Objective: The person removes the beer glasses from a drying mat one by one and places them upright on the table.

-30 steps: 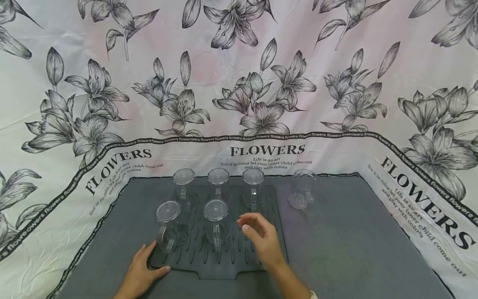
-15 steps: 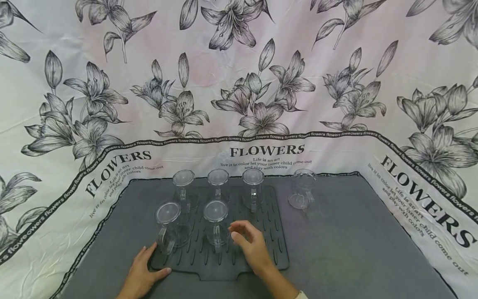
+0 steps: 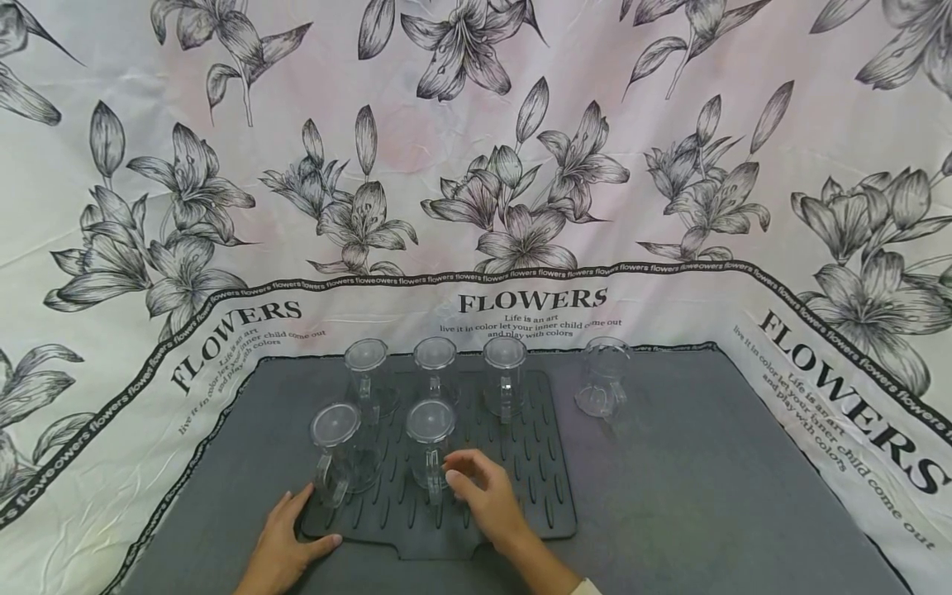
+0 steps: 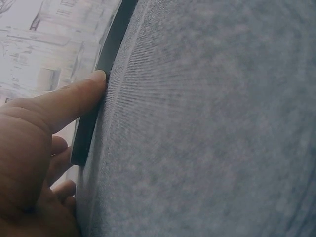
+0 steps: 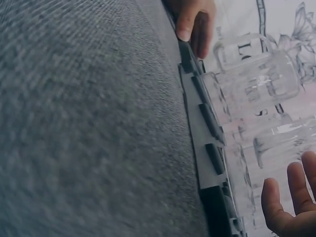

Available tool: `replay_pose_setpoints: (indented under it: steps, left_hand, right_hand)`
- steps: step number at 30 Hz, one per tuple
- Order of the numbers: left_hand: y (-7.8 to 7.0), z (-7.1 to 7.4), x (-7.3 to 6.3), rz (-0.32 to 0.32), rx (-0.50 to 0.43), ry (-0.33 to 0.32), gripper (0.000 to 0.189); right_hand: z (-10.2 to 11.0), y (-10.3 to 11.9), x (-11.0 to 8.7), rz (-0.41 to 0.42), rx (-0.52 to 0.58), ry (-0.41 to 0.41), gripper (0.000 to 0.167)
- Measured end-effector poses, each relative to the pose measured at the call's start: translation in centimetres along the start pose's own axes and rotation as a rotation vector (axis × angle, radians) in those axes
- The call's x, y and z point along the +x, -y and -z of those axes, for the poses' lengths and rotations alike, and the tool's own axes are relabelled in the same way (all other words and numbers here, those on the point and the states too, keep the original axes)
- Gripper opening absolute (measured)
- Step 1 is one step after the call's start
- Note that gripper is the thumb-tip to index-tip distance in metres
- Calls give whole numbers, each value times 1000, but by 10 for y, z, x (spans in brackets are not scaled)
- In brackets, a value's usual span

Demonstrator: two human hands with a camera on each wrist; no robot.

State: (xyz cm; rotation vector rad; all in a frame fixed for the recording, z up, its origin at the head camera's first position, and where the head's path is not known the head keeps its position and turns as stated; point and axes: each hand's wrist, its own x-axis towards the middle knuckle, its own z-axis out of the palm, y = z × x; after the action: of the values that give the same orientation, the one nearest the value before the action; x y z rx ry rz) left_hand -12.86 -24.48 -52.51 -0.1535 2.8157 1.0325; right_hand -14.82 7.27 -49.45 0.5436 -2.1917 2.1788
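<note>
In the head view, the right hand's curled fingertips cover part of the right side of a clear, lidless-looking glass mug; whether they touch it cannot be told. The bottom edge cuts off the left hand at the wrist and the cream sleeve. A clear glass vessel blends into the white flower-printed fabric, its shape uncertain. The left wrist view blurs and crops the glassware. The right wrist view crops both hands and the ridged dark-grey mat.
</note>
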Motion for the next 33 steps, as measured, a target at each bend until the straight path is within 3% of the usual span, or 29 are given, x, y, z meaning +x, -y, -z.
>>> replay_pose_setpoints:
  steps: [8,19,27,33]
  left_hand:
    - [-1,0,0,-7,2,-16,107]
    - [-1,-1,0,-1,7,-7,108]
    - [0,-1,0,-2,12,-10,108]
    - [0,-1,0,-7,13,-7,107]
  right_hand:
    - [-6,-5,1,-35,11,62,21]
    - [-13,-11,2,-10,65,142,30]
    - [-19,24,-3,-40,93,187,26]
    - [-21,23,-3,-64,113,211,26]
